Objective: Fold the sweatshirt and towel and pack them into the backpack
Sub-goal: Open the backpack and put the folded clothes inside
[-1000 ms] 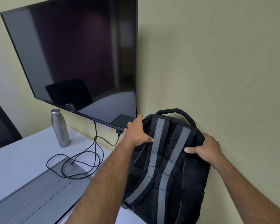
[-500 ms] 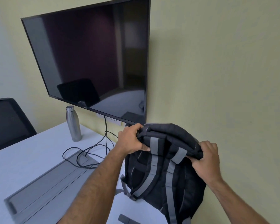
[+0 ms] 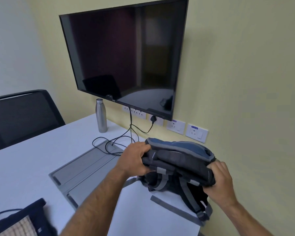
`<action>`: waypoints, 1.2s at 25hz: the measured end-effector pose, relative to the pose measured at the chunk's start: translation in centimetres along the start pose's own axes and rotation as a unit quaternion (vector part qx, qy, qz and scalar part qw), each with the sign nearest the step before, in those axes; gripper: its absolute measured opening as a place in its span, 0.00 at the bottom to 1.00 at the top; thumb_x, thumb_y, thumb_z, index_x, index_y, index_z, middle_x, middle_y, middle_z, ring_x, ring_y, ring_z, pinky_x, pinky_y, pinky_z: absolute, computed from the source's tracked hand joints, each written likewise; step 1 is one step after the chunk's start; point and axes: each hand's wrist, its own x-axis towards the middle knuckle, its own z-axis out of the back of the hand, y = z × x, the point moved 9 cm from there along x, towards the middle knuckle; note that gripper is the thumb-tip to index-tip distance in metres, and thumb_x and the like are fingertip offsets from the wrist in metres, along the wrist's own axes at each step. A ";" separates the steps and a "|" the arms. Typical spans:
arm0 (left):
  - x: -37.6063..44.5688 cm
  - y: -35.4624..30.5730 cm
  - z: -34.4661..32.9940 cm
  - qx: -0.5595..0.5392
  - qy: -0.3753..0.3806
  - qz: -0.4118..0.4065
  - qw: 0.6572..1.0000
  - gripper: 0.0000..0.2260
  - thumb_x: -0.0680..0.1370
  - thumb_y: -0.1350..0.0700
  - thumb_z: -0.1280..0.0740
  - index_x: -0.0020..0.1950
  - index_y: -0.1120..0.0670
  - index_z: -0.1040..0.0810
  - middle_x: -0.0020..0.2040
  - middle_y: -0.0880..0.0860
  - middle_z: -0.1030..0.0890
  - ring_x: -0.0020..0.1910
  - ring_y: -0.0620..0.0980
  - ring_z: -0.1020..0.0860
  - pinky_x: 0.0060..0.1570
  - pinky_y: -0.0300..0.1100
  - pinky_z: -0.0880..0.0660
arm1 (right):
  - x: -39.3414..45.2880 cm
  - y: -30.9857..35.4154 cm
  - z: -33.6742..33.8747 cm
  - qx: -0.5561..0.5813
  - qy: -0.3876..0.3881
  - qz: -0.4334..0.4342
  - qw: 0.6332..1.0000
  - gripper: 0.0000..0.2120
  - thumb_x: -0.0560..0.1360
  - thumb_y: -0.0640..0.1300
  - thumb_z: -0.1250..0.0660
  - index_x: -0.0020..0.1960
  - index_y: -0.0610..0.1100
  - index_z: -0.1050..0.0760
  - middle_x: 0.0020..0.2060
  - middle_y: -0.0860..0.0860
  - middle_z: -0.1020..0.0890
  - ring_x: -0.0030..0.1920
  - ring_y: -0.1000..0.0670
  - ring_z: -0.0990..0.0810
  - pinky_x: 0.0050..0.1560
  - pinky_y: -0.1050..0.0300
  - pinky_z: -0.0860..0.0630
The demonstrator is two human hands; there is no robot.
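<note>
Left hand [image 3: 134,160] and right hand [image 3: 220,180] are each gripping, fingers closed, the black-and-blue fabric backpack [image 3: 179,160] on the white table [image 3: 32,159], near a steel bottle [image 3: 100,115] and looped black cables [image 3: 112,142].

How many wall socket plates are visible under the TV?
5 at least. Two sit clear of the TV at right: one, one. Three peek out below the TV's bottom edge, and with a plug in it. More may be hidden behind the screen.

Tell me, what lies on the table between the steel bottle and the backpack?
In the head view, black cables loop there, between steel bottle and backpack.
</note>
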 end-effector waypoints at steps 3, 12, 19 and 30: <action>-3.2 0.1 0.3 0.017 -0.001 -0.007 1.000 0.16 0.62 0.43 0.27 0.39 0.50 0.28 0.37 0.45 0.27 0.38 0.47 0.30 0.36 0.40 0.33 | -2.1 1.2 -1.0 -0.004 0.028 -0.007 1.000 0.15 0.60 0.31 0.25 0.36 0.43 0.31 0.35 0.53 0.30 0.38 0.48 0.34 0.35 0.58 0.36; -11.3 1.6 -1.2 0.094 0.061 -0.049 0.992 0.15 0.61 0.48 0.27 0.41 0.49 0.27 0.38 0.46 0.22 0.36 0.48 0.25 0.34 0.39 0.25 | -6.2 4.6 -4.9 0.001 0.177 0.051 0.983 0.24 0.55 0.35 0.22 0.39 0.47 0.35 0.38 0.57 0.33 0.40 0.54 0.38 0.37 0.63 0.41; -16.8 3.7 -5.3 0.152 0.187 -0.036 0.970 0.12 0.63 0.42 0.32 0.40 0.46 0.25 0.35 0.44 0.21 0.32 0.47 0.23 0.34 0.39 0.22 | -9.4 3.4 -11.5 -0.045 0.330 0.113 0.936 0.32 0.54 0.36 0.27 0.42 0.56 0.46 0.40 0.61 0.36 0.42 0.57 0.40 0.34 0.65 0.41; -20.5 5.7 -13.0 0.181 0.468 0.078 0.861 0.20 0.71 0.40 0.28 0.52 0.55 0.19 0.51 0.57 0.17 0.49 0.62 0.20 0.53 0.50 0.23 | -15.0 -0.4 -17.9 -0.110 0.533 0.148 0.826 0.18 0.58 0.41 0.38 0.47 0.51 0.33 0.49 0.54 0.29 0.49 0.50 0.33 0.44 0.63 0.40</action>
